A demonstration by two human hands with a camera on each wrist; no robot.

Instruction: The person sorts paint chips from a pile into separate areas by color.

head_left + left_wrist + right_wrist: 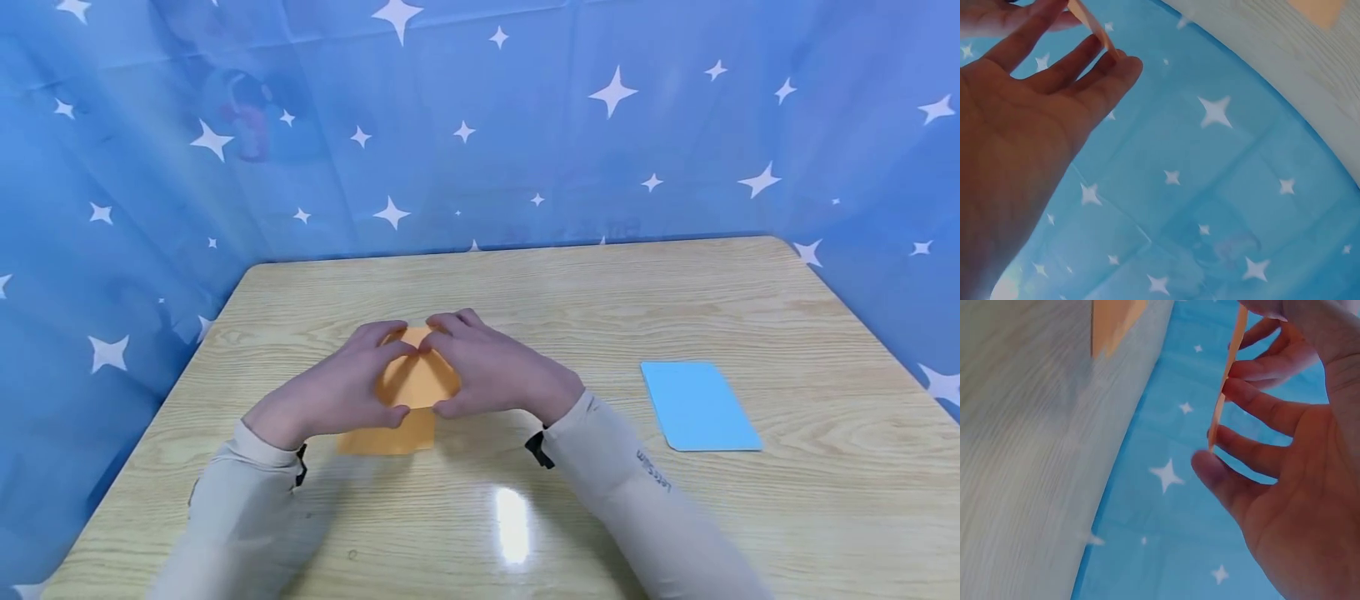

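A thin orange card [417, 382] is held up between both hands over the table. My left hand [352, 375] grips its left side, thumb at the near edge and fingers at the far edge. On the opposite side my right hand [491, 367] pinches it the same way, and the index fingertips come close together over its middle. The right wrist view shows the card [1225, 384] almost edge-on against the fingers. More orange paper [382, 440] lies on the table below, partly hidden by the left hand and the held card.
A light blue card [701, 407] with rounded corners lies to the right on the wood-grain table [570, 308]. Behind the table hangs a blue curtain [525, 100] with white stars. A bright light reflection shows on the near part of the tabletop.
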